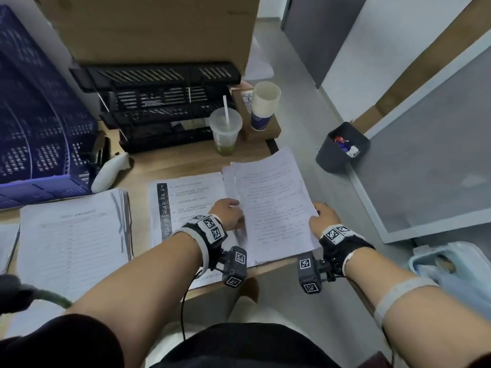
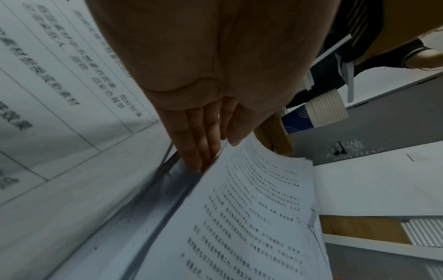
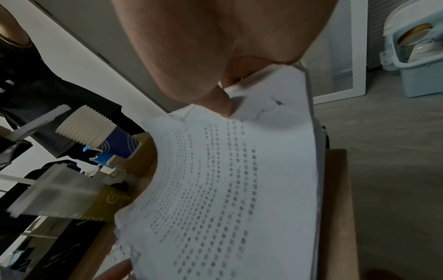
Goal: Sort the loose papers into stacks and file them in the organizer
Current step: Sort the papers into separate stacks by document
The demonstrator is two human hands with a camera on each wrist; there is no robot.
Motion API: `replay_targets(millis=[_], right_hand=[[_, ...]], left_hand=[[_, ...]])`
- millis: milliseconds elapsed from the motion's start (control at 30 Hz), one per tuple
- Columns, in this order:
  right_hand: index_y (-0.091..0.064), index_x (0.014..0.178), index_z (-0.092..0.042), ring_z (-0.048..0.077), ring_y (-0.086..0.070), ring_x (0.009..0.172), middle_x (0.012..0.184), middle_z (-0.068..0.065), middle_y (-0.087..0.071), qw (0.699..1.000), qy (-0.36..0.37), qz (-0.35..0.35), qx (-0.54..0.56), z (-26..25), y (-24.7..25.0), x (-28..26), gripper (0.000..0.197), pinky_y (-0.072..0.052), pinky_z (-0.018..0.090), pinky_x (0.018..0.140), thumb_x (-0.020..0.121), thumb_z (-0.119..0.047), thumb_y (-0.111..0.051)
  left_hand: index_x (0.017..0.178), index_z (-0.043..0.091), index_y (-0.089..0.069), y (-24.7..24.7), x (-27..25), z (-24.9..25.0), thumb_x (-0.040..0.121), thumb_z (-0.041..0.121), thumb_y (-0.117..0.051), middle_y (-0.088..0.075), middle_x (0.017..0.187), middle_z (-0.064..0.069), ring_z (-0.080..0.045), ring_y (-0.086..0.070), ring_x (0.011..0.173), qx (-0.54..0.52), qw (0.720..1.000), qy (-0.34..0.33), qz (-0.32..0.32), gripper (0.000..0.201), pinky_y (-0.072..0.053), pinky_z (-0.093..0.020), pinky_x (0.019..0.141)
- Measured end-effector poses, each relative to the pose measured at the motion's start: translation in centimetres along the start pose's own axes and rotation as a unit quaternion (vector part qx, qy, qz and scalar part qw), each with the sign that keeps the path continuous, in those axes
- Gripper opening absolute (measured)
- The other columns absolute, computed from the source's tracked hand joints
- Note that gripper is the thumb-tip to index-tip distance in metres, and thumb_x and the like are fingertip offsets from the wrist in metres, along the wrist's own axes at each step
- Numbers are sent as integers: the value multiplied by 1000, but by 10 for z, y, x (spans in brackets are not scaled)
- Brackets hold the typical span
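Note:
A sheaf of printed text pages [image 1: 273, 203] lies at the desk's right end, its right part jutting past the edge. My left hand [image 1: 235, 208] pinches its left edge: in the left wrist view the fingers [image 2: 196, 144] lie straight beneath the sheaf [image 2: 251, 217] and the thumb rests on top. My right hand [image 1: 317, 212] pinches the right edge, thumb [image 3: 225, 102] pressed on the top page [image 3: 227, 189]. Beneath lies a sheet with a black strip [image 1: 186, 203]. A thick stack of forms [image 1: 74, 235] sits to the left. The black tiered organizer [image 1: 159, 110] stands at the back.
A plastic cup with straw [image 1: 225, 131] and stacked paper cups [image 1: 264, 107] stand right of the organizer. A blue crate [image 1: 34, 115] and a white controller [image 1: 110, 171] are on the left. A dark bin [image 1: 342, 147] and a light blue container [image 1: 451, 264] sit on the floor to the right.

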State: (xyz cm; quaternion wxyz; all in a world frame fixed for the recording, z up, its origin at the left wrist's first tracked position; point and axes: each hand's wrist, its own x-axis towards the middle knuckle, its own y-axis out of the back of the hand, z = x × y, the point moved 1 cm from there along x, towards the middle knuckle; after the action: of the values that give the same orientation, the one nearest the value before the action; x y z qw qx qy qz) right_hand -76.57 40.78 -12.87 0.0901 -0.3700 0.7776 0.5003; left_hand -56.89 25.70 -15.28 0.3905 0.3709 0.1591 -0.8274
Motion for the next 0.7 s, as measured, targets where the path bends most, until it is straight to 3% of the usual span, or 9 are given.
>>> replay_targets(millis=[100,167,233,333,467,533,600,700], right_hand=[[-61,121,-12,35,-59,108,120,13,-63,998,-19,-3,-59,-7,-2,4,38,-47,34,89,87,-5,-46],[-55,125,-13,38,-52,116,126,16,-54,990,-38,81,-109,-16,-7,2,41,-45,41,96,84,-8,-53],[-55,121,-15,35,-50,118,128,15,-51,990,-16,122,-76,-34,-19,-5,39,-44,41,96,83,-8,-53],[-61,109,-15,24,-58,98,118,6,-61,998,59,28,8,-72,-59,-22,29,-42,25,79,88,-4,-44],[-65,92,-18,23,-65,91,101,5,-69,987,111,-110,22,-124,-130,-63,26,-51,28,79,87,-3,-44],[-65,87,-18,20,-66,79,91,6,-70,976,107,-185,45,-147,-172,-90,24,-56,35,78,85,0,-50],[-67,91,-17,20,-67,77,90,7,-70,967,106,-229,31,-165,-212,-117,21,-57,35,74,87,-2,-53],[-67,104,-15,23,-69,84,97,7,-68,965,79,-248,26,-182,-270,-150,19,-59,36,74,86,-14,-60]], left_hand=[[112,5,-62,4,-1,-2,94,4,-59,-68,97,-19,-25,-66,76,27,1000,-4,14,18,-57,-43,88],[113,6,-64,16,-2,-5,93,5,-59,-70,100,-18,-27,-66,82,25,999,-5,36,21,-57,-44,90],[111,7,-65,36,-6,-8,94,5,-55,-70,99,-15,-27,-68,87,17,998,-8,60,20,-59,-40,85],[101,11,-65,80,-19,-17,96,4,-52,-68,99,-12,-23,-66,87,16,993,-27,111,16,-57,-31,70],[102,14,-70,158,-44,-44,90,6,-54,-70,94,-9,-22,-64,75,81,976,-42,200,21,-55,-31,71],[98,17,-68,210,-60,-65,88,6,-53,-71,103,-9,-24,-66,85,107,963,-31,247,21,-52,-27,76],[100,22,-64,265,-77,-88,88,12,-55,-68,117,-10,-29,-64,106,145,944,6,298,18,-49,-30,89],[124,23,-56,338,-102,-122,87,19,-57,-56,132,-13,-34,-57,118,211,912,86,342,38,-47,-35,97]])
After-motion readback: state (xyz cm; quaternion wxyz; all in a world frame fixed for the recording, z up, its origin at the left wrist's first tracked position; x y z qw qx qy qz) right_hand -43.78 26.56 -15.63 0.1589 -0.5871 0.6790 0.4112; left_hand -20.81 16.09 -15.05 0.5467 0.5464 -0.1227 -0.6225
